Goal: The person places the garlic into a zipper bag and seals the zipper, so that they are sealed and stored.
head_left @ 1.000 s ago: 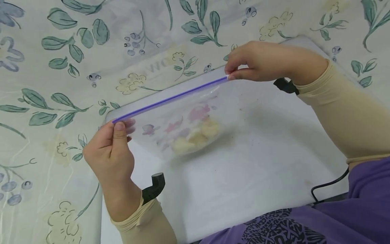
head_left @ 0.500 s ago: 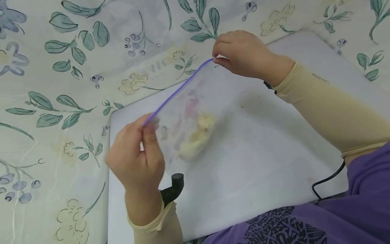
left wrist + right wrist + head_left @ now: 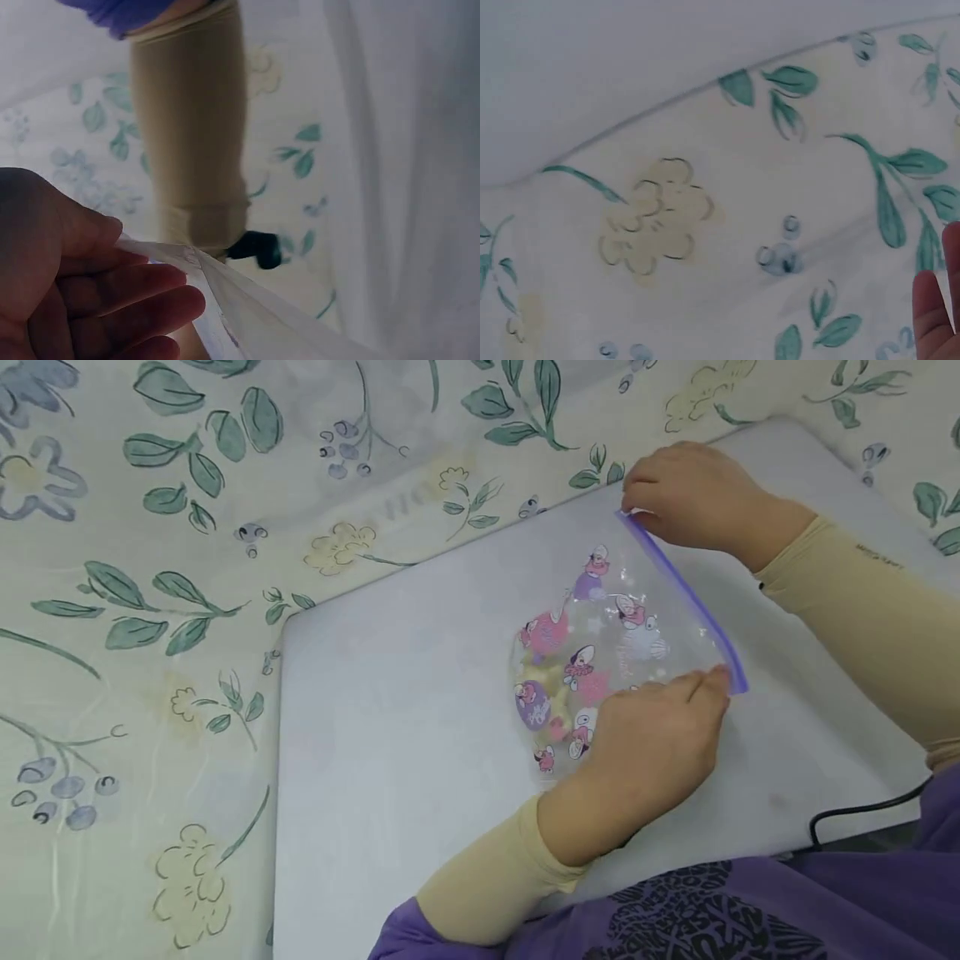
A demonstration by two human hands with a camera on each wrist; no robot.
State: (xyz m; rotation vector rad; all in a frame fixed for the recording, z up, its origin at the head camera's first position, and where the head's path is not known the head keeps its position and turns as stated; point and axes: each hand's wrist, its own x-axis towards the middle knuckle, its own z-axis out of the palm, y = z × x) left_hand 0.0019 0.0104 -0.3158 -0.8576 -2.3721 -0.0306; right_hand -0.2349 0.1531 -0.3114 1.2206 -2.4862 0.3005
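The printed zip bag (image 3: 600, 652) lies flat near the white board's (image 3: 390, 710) far right edge, its purple seal (image 3: 686, 597) stretched between both hands. The left hand (image 3: 652, 752) pinches the near end, the right hand (image 3: 693, 493) the far corner, keeping it taut.

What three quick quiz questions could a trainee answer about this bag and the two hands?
1. True or false: the zip bag lies on the white board.
2. Which hand holds the far end of the purple zip strip? A) left hand B) right hand
3. Fill in: pale food pieces sit at the bag's ______ end, away from the strip.

Key: 1 true. 2 B; the right hand pinches the far end, while the left hand grips the bag at the near end. 3 closed (bottom).
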